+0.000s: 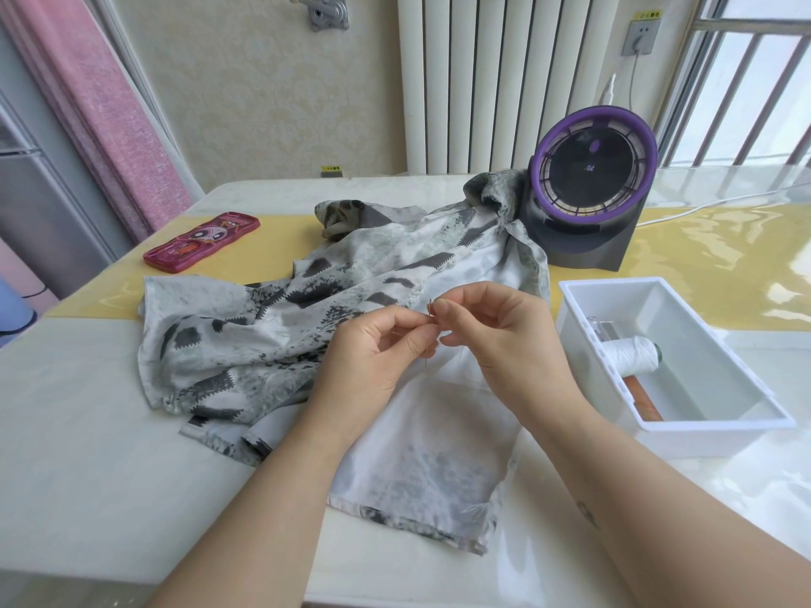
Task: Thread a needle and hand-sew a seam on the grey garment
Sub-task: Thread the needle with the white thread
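A grey patterned garment (pixel 307 326) lies crumpled across the middle of the table. Above its near part, my two hands meet. My left hand (pixel 373 357) pinches a thin needle (pixel 430 340) that stands roughly upright between its fingertips. My right hand (pixel 491 326) pinches at the needle's top end, where a fine thread is too thin to make out. A white thread spool (pixel 632 355) lies in the white box at right.
The white plastic box (pixel 583 344) stands right of my hands and also holds an orange item (pixel 645 401). A purple-rimmed fan (pixel 592 186) sits behind the garment. A red phone case (pixel 202 247) lies at far left. The table edge runs close to me.
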Motion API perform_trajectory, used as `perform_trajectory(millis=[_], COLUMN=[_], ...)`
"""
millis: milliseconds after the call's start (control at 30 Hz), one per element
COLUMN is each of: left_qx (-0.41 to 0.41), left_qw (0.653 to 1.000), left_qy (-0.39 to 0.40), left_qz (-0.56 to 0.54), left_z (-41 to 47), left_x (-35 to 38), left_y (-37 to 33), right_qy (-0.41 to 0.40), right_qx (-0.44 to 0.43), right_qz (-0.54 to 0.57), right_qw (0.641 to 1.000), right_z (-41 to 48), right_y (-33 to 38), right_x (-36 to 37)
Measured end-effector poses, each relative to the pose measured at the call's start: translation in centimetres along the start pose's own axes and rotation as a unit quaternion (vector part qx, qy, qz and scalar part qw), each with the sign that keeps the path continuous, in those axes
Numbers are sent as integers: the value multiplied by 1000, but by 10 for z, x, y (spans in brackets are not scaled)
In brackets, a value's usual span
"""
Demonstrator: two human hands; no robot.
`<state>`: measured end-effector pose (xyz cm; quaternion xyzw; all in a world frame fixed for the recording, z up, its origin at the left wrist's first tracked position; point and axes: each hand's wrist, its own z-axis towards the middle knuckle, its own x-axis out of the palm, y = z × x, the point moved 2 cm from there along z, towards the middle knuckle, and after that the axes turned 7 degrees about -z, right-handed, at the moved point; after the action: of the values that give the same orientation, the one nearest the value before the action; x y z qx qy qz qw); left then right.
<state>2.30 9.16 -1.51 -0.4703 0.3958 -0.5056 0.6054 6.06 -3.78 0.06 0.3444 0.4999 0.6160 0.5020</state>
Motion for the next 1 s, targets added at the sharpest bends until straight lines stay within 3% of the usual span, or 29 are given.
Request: perform_trajectory(millis=[1000], left_qx=[-5], left_qw=[1000], left_qy=[-1], left_qz=[-2], left_z=[-2], left_x=[1], left_y=[-3], right_qy=[-4], right_qx=[6], right_qz=[-4], right_qw=[1000], right_z=[-1], right_y=[-1], right_x=[0])
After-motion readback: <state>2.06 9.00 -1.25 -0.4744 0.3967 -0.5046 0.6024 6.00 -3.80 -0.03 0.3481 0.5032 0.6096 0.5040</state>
